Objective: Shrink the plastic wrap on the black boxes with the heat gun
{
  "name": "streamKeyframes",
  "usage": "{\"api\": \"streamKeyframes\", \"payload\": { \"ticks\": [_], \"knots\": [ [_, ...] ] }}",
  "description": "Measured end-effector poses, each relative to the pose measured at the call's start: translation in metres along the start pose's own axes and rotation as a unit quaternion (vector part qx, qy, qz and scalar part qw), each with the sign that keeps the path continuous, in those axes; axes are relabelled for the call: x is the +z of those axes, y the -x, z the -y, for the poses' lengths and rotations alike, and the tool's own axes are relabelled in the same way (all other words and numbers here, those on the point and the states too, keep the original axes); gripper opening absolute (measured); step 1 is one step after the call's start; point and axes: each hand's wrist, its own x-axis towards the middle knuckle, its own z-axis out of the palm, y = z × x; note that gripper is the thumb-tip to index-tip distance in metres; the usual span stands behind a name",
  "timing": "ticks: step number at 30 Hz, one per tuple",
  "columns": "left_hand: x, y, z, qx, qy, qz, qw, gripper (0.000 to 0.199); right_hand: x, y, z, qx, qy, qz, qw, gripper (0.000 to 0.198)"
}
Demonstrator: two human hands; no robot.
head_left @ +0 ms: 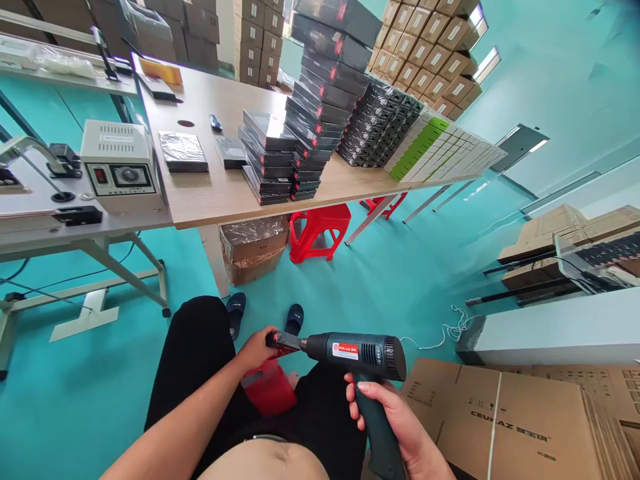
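Note:
My right hand (387, 413) is wrapped round the handle of a dark heat gun (350, 350) with a red and white label. The gun's nozzle points left, right at a small black box (287, 341) with red on it. Whether nozzle and box touch, I cannot tell. My left hand (257, 348) grips that box by its left end, above my lap. Part of the box is hidden by my fingers. Below it shows the red stool (270, 390) between my legs.
On the wooden table (210, 200) stand tall stacks of black boxes (325, 87) and one film-wrapped box (183, 152). A white control unit (120, 167) sits at the left. Beneath the table are a carton (255, 250) and a red stool (320, 230). Large cartons (500, 420) lie at my right.

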Motion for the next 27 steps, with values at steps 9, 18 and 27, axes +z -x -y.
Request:
{"api": "streamKeyframes", "payload": {
  "ticks": [9,18,27],
  "knots": [
    [0.002,-0.002,0.009,0.059,-0.185,-0.013,0.981,0.028,0.027,-0.02,-0.005,-0.01,0.004,0.039,0.999,0.035],
    [-0.004,-0.007,0.017,0.092,-0.155,-0.053,0.982,0.033,0.012,-0.017,0.001,-0.023,0.023,0.02,0.999,0.033],
    [0.001,-0.005,0.011,0.03,0.082,-0.035,0.996,0.038,-0.012,-0.022,-0.017,-0.007,0.006,-0.009,1.0,0.029]
  ]
}}
